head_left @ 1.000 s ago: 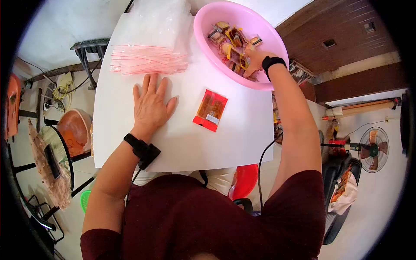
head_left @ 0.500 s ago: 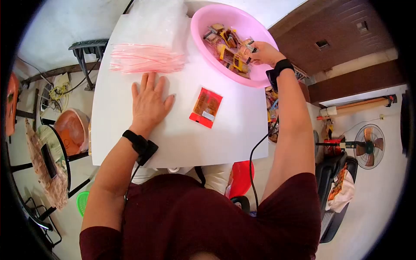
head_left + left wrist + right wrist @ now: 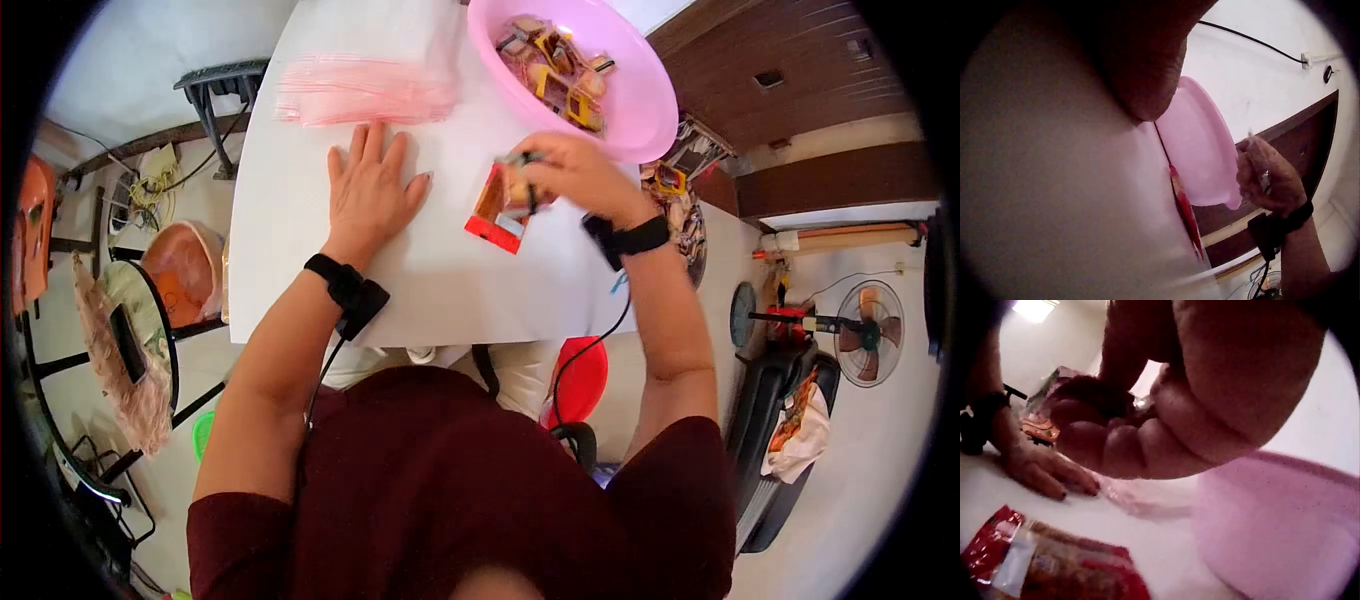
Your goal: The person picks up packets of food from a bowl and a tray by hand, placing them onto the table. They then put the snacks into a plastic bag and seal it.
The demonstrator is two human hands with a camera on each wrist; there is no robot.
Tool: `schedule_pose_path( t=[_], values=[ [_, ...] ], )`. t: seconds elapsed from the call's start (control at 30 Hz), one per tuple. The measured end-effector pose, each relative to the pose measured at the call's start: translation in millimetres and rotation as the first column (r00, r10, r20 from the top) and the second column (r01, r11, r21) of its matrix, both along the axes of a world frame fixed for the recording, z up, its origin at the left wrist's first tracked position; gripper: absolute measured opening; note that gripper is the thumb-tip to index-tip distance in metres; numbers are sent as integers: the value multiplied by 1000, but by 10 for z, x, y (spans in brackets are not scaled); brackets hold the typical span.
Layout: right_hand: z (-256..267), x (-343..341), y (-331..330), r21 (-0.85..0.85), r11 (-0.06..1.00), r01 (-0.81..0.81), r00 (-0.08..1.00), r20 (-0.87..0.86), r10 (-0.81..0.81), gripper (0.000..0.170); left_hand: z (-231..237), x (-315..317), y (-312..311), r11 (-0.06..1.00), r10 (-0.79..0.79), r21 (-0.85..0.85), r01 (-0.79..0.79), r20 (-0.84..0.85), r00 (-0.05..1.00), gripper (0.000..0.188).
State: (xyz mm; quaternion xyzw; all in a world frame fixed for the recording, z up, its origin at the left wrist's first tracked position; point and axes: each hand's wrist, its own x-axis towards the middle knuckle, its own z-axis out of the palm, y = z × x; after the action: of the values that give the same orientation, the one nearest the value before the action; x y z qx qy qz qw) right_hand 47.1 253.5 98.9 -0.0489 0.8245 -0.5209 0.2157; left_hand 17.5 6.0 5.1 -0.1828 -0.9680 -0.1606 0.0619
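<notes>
- Looks like a home rm to me, w/ packing-type work on the tbl; can't rule out a small shop.
- Homey bits: standing fan [image 3: 868, 335] on my R, black seat [image 3: 752, 425] (by the look of it) w/ a bag [image 3: 800, 440] on it, pale flr [image 3: 860, 510].
- Plain white wall [image 3: 1241, 75] w/ a socket [image 3: 1307, 60]; bright clg light [image 3: 1035, 307].
- Household tubs abt: red tub [image 3: 582, 385], brownish basin [image 3: 185, 265].
- Packing side: white tbl [image 3: 450, 290], stacked clear bags [image 3: 360, 92], pink basin [image 3: 640, 100] w/ wrapped pkts [image 3: 565, 75].
</notes>
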Motion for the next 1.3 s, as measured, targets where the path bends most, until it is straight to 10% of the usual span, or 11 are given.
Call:
schedule_pose_path(
  t=[0.33,0.53,0.63,0.9,1.0,1.1,1.3],
  values=[
    [403,-621,612,90,961,261,927,-303,-223,38,-22,13,11,1000,12,25,-11,-32,999,56],
    [-164,-1497,1165,361,926,111,962,-274,-8,44,-44,7,18,1000,18,18,-17,-63,998,56],
    [-254,-1593,1056,748,662,35,949,-232,213,55,-63,7,13,1000,17,2,-17,-62,998,57],
    [-358,-1640,969,915,404,12,958,-127,258,62,-32,10,10,1000,26,3,-26,0,1000,59],
    [-168,-1712,1016,897,441,-34,989,-34,144,47,-6,13,9,1000,27,-5,-27,25,999,59],
    [-137,-1642,1210,508,847,157,983,-166,-82,30,31,25,27,1000,24,-8,-24,27,999,59],
    [357,-1069,1050,81,982,173,959,-241,-149,24,-15,31,15,1000,23,-7,-23,-1,1000,58]
  ],
)
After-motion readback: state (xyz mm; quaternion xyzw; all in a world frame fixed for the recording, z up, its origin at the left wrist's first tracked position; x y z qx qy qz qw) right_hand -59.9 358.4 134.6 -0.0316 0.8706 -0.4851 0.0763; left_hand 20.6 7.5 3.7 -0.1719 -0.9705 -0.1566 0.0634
